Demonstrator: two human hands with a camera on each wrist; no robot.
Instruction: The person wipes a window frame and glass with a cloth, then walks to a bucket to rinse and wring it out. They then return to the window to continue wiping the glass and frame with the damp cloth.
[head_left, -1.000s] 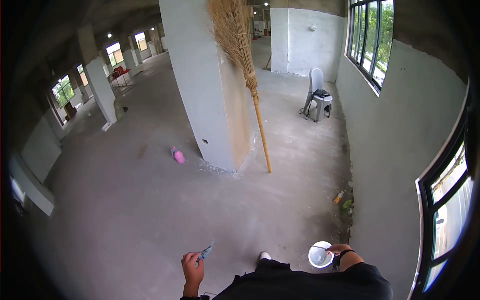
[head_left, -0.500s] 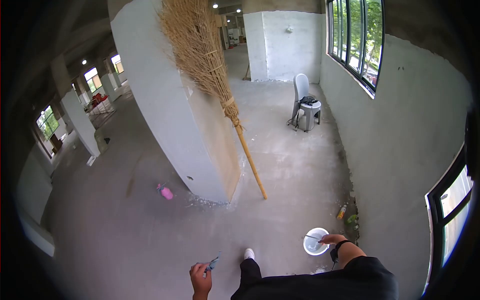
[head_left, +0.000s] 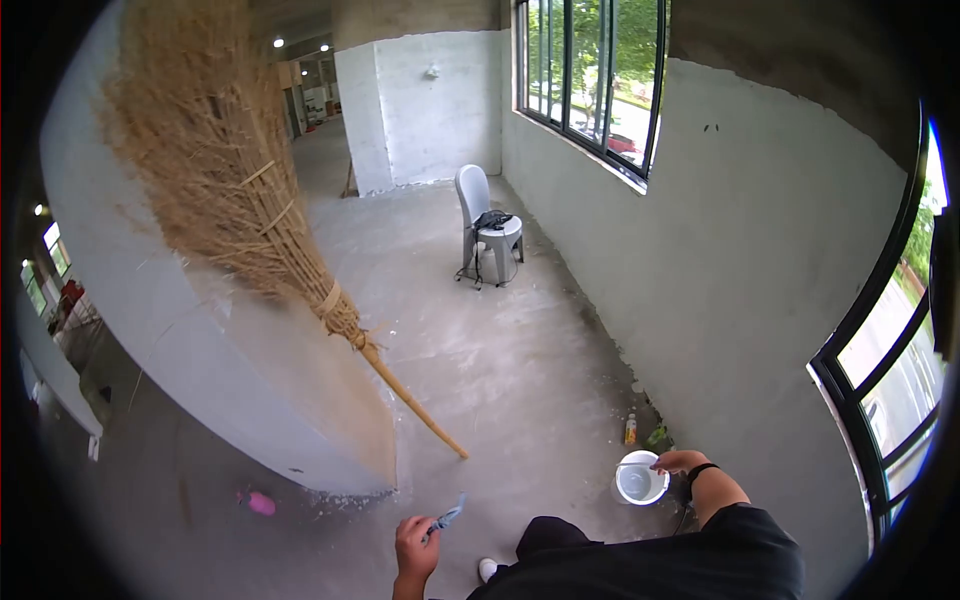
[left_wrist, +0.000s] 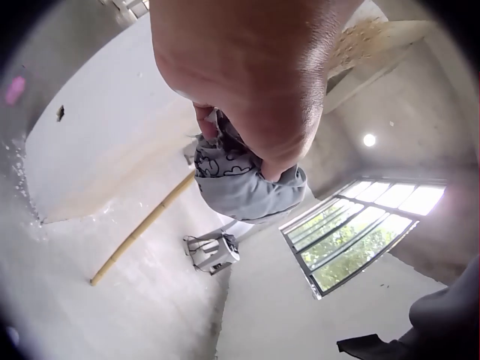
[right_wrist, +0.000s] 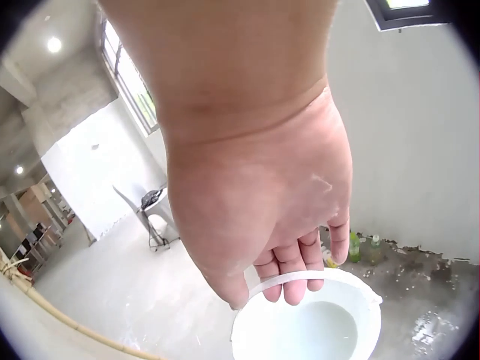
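My left hand (head_left: 414,546) grips a crumpled grey-blue cloth (left_wrist: 244,193) with black line drawings, its loose end sticking out past the fingers in the head view. Low on the right, my right hand (head_left: 680,461) carries a white bucket (head_left: 619,488) by its handle (right_wrist: 300,276). In the right wrist view the fingers (right_wrist: 294,289) hook under that handle, above the bucket's mouth. Pale, clear liquid stands inside the bucket, which hangs upright beside my leg.
A large straw broom (head_left: 285,215) leans on a pillar (head_left: 330,440) at left. Farther ahead stands a grey chair (head_left: 472,190) with a black item and cords. Bottles (head_left: 630,430) lie by the right wall (head_left: 740,260). A pink container (head_left: 261,503) sits beyond the pillar.
The head view has turned right and come nearer the pillar, so broom, pillar and chair shift left. Both hands keep their hold on the cloth and the bucket.
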